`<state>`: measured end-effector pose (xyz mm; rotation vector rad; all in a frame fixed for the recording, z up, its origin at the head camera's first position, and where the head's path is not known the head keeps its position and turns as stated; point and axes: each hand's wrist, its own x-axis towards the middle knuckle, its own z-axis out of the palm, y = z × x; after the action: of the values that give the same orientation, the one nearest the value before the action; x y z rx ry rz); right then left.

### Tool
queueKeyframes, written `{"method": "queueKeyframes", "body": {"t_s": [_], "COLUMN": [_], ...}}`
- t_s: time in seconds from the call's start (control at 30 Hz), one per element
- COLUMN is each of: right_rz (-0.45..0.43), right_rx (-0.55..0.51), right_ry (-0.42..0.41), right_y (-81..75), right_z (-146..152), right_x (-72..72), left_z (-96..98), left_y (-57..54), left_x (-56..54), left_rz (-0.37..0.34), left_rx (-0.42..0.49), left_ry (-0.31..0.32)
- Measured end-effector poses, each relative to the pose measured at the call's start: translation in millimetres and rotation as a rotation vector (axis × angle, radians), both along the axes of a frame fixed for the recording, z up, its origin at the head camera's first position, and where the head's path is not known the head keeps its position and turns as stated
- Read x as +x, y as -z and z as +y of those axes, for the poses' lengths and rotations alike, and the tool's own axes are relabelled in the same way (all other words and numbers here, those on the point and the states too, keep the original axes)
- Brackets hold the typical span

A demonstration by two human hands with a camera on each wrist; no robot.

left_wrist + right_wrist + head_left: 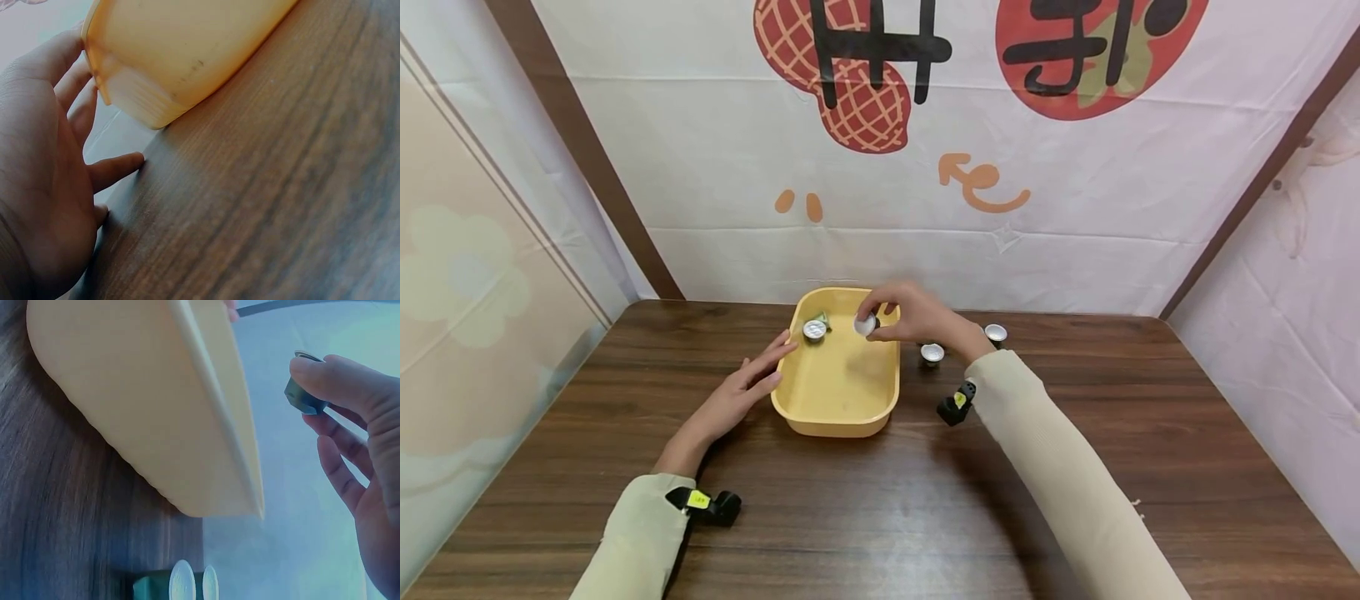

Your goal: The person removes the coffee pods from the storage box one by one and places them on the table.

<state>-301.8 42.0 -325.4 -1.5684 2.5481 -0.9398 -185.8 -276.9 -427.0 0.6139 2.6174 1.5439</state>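
My right hand (917, 315) pinches a small coffee capsule (865, 325) between thumb and fingers above the yellow tray (838, 429). The right wrist view shows the capsule's dark green body (303, 397) and thin rim. Inside the tray sits another capsule (814, 331), silver lid up, with a small green piece, perhaps a tipped capsule (823, 318), right behind it. My left hand (737, 400) rests against the tray's left rim, its fingers extended; in the left wrist view some fingertips meet the rim (92, 62).
Right of the tray stand more capsules with silver lids, one nearer (932, 354) and one farther (996, 333); my right forearm partly covers that area. The brown wooden table (842, 517) ends at a printed white cloth (722, 258) behind the tray.
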Motion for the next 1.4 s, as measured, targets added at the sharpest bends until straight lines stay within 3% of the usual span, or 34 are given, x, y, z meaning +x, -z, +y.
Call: {"method": "queueKeyframes", "body": {"t_s": [0.17,0.37,0.67,1.07,1.23,1.4], "right_rz": [0.019,-0.027,0.055,0.004,-0.046,-0.026], "right_rx": [-0.099,-0.173,-0.25,-0.429,-0.461,-0.473], "right_ry": [0.005,0.016,0.098,0.22,0.274,0.309], "right_y": [0.6,6.1,26.5,53.3,63.2,71.2], "right_z": [20,45,80,131,146,154], "right_x": [6.6,16.0,28.9,46.6,51.0,51.9], "left_z": [0.9,0.5,-1.5,2.0,2.2,3.1], "left_y": [-1.1,2.0,2.8,1.6,2.3,2.5], "left_x": [-1.1,-1.5,-1.2,-3.1,-3.6,-4.1], "left_rz": [0.003,0.0,0.011,-0.006,-0.001,-0.003], "left_rx": [0.008,0.004,0.011,0.013,0.01,0.013], "left_ry": [0.015,0.015,0.024,0.008,0.007,0.011]}}
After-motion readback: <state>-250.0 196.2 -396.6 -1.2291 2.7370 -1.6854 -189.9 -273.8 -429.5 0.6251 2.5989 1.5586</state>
